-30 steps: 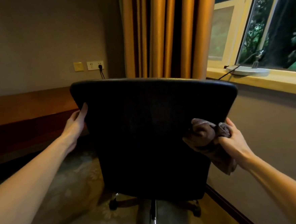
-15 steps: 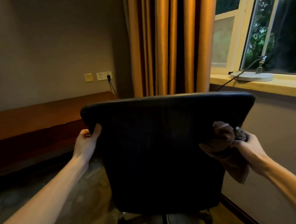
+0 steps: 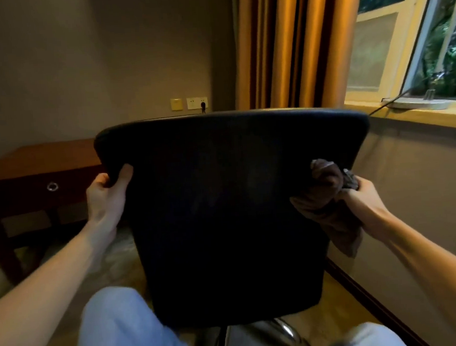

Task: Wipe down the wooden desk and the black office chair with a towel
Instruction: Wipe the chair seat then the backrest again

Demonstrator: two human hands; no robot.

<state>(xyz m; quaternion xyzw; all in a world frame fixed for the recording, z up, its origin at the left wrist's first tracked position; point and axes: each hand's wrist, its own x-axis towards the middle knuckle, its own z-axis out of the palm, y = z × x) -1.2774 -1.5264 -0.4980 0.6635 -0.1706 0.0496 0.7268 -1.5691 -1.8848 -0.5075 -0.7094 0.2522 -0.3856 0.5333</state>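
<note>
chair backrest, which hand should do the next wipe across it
Right. The right hand already grips the brown towel bunched against the right edge of the black office chair backrest. The left hand holds no cloth; it clasps the left edge, seemingly steadying the chair.

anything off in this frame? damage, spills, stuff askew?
Nothing stands out. Left hand grips the black office chair backrest's edge; right hand holds the brown towel against the other edge. Wooden desk looks intact.

orange curtains (image 3: 288, 44) hang beside the window (image 3: 414, 38); wall sockets (image 3: 189, 103) left of them
</note>
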